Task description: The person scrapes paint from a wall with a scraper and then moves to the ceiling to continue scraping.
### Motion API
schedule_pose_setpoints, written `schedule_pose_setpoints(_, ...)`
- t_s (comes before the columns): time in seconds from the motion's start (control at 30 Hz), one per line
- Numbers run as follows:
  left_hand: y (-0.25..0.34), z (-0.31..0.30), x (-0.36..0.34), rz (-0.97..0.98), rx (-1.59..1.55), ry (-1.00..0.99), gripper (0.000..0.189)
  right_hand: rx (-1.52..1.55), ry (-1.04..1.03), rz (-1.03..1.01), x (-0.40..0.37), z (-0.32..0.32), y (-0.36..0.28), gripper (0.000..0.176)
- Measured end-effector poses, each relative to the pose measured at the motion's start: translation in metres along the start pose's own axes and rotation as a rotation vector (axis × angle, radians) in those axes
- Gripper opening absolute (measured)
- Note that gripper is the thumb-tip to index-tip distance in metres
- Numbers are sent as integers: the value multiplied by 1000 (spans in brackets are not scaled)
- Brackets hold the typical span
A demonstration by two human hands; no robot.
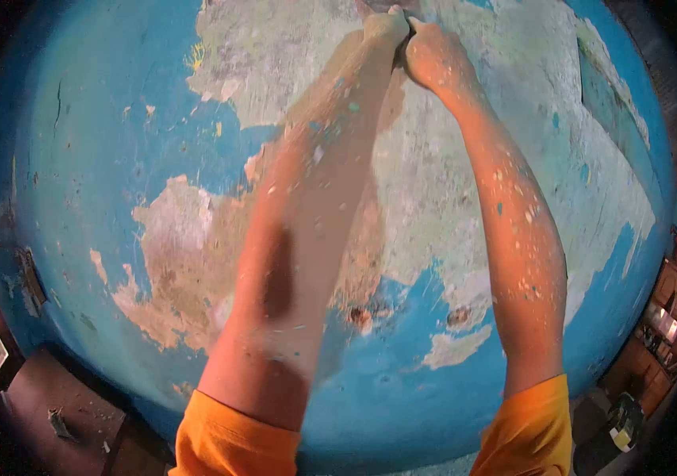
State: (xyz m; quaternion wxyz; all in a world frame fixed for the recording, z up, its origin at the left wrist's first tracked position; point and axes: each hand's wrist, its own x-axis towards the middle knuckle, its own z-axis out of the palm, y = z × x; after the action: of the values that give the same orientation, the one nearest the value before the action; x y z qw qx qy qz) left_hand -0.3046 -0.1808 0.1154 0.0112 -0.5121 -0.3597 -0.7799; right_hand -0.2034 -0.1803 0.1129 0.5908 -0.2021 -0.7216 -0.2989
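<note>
The left hand [387, 28] and the right hand [435, 57] meet at the top edge of the view, both closed on a dark tool [374, 5]; the exact finger wrap is hidden. The tool is against or just off the upper wall, in the bare patch [449, 198]; contact cannot be confirmed. It is largely covered and cut off by the frame; judged from the visible part, it is light and stiff, and dust may make it slippery. Take hold at the narrow part between the hands, keeping fingertips behind the forward edge. Loose flecks cover both forearms; the paint edges look brittle and liable to flake. Below and to the left, the blue paint [378, 404] borders the patch in a ragged line. Open room lies along the wall face left and downward. To the right, a slanted recess [609, 99] presents a raised edge that could catch the tool. Two rough pits [360, 317] [459, 317] interrupt the lower surface.
</note>
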Motion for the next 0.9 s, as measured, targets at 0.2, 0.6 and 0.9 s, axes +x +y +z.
schedule_pose_setpoints(0.2,-54,-16,-35,-44,36,28,42,39,-100,115,-7,-26,-4,28)
schedule_pose_setpoints(0.6,-45,0,-29,-40,41,5,34,-421,-136,-472,-14,-18,28,25)
schedule_pose_setpoints(0.9,-58,6,-13,-60,26,-16,28,113,-246,174,9,-66,15,29)
